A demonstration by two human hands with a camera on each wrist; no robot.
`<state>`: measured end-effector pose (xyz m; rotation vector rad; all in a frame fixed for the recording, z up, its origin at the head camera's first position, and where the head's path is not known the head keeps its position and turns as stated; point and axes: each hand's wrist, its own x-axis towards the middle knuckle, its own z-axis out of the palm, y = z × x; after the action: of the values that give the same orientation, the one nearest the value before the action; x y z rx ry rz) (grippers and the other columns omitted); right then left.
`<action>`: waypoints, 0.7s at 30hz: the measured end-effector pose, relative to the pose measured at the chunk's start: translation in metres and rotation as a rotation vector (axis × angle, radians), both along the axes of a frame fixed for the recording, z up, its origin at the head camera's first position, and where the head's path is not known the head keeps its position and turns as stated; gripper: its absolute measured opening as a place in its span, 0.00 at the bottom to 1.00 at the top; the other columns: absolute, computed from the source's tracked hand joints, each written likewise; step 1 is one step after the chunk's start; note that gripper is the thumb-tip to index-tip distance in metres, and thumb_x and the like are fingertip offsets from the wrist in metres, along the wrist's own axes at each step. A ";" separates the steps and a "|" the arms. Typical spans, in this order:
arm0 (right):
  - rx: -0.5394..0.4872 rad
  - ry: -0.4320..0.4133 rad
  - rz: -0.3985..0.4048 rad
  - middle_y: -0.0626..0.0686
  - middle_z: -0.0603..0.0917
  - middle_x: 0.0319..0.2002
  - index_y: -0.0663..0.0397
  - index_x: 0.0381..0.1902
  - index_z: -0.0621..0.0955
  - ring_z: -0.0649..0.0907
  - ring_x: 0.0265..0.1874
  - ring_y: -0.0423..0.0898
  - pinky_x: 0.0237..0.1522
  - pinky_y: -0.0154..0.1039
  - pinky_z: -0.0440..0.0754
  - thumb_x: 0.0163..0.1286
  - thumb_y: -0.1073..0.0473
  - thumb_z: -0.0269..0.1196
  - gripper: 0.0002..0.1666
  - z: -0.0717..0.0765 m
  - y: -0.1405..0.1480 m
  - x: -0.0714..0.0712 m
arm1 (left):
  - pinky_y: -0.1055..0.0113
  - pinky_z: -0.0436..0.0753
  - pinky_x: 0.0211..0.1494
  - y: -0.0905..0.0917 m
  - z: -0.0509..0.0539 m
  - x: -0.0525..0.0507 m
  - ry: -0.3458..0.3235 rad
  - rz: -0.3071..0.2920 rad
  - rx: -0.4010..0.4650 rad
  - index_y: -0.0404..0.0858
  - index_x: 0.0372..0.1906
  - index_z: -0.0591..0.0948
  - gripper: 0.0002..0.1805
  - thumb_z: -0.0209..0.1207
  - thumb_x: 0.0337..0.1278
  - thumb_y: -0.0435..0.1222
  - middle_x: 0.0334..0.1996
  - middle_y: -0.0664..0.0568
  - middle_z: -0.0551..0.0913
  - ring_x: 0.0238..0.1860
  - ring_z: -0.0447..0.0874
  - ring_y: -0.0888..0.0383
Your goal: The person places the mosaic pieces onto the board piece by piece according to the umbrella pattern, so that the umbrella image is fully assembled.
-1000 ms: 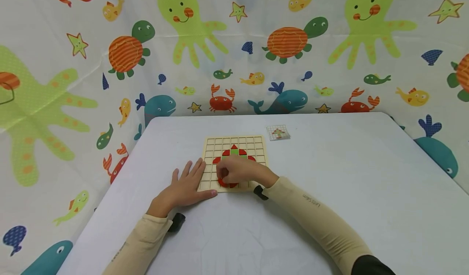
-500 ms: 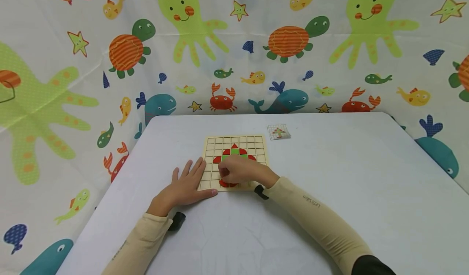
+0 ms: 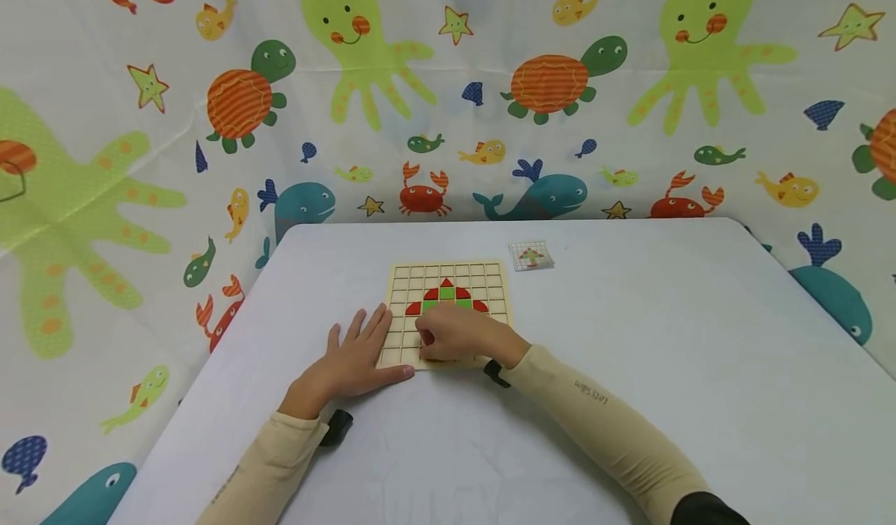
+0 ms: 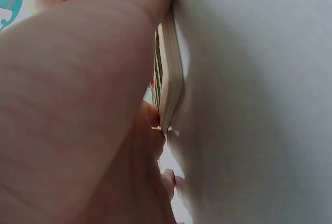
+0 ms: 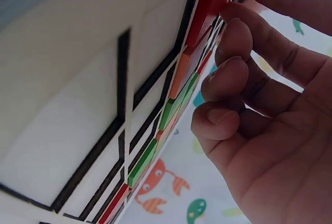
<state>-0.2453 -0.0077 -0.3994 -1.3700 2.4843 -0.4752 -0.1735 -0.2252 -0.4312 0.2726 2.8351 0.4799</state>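
Observation:
A square wooden grid board (image 3: 402,338) lies on the table with red pieces (image 3: 413,308) and green pieces (image 3: 446,294) set in its cells, a red triangle (image 3: 446,282) at the top. My left hand (image 3: 353,360) lies spread at the board's left edge, fingertips touching it and thumb along the near corner. Over the board's near part, my right hand (image 3: 455,334) has its fingers curled. In the right wrist view its thumb and index finger pinch at a red piece (image 5: 207,9); their tips are partly hidden. The other fingers (image 5: 226,79) are folded in.
Behind the board, to the right, lies a small card (image 3: 530,256) printed with a grid and a red and green figure. White cloth covers the table (image 3: 658,315). A curtain (image 3: 462,12) with sea animals hangs behind it.
My right hand has shifted slightly toward the board's near edge and now covers the red pieces that showed there. My left hand stays in place.

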 end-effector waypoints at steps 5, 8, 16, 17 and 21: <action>0.000 0.014 -0.011 0.42 0.79 0.24 0.48 0.29 0.80 0.77 0.28 0.41 0.34 0.34 0.75 0.74 0.59 0.71 0.13 0.001 0.001 0.002 | 0.23 0.35 0.76 0.001 -0.001 0.000 0.006 -0.006 0.009 0.33 0.87 0.50 0.65 0.63 0.61 0.70 0.87 0.38 0.45 0.84 0.35 0.30; 0.009 0.001 -0.016 0.42 0.80 0.25 0.49 0.29 0.80 0.78 0.28 0.41 0.35 0.34 0.76 0.75 0.59 0.70 0.13 -0.001 0.004 0.001 | 0.23 0.35 0.76 0.003 -0.002 0.000 0.004 -0.011 0.008 0.33 0.87 0.50 0.65 0.63 0.61 0.70 0.87 0.38 0.45 0.84 0.35 0.30; -0.120 -0.069 -0.067 0.44 0.77 0.24 0.51 0.32 0.83 0.76 0.27 0.41 0.33 0.35 0.74 0.79 0.60 0.67 0.11 0.012 0.029 -0.011 | 0.23 0.36 0.76 0.005 -0.008 0.002 0.009 -0.021 0.008 0.31 0.86 0.51 0.64 0.63 0.62 0.69 0.87 0.37 0.46 0.84 0.36 0.29; -0.152 -0.079 -0.076 0.45 0.76 0.23 0.53 0.31 0.83 0.75 0.26 0.41 0.33 0.36 0.73 0.79 0.61 0.66 0.12 0.016 0.033 -0.013 | 0.23 0.36 0.76 0.004 -0.008 0.002 0.007 -0.020 0.007 0.31 0.86 0.51 0.64 0.63 0.62 0.69 0.87 0.37 0.46 0.84 0.36 0.29; -0.229 -0.075 -0.175 0.46 0.75 0.22 0.57 0.33 0.84 0.74 0.25 0.42 0.32 0.37 0.73 0.81 0.60 0.64 0.12 0.033 0.056 -0.025 | 0.23 0.36 0.76 0.003 -0.009 0.004 0.005 -0.008 0.010 0.31 0.86 0.51 0.65 0.64 0.61 0.69 0.87 0.37 0.46 0.84 0.36 0.29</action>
<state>-0.2706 0.0482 -0.3666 -1.1902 2.5629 -0.8564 -0.1698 -0.2221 -0.4400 0.2873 2.8359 0.4919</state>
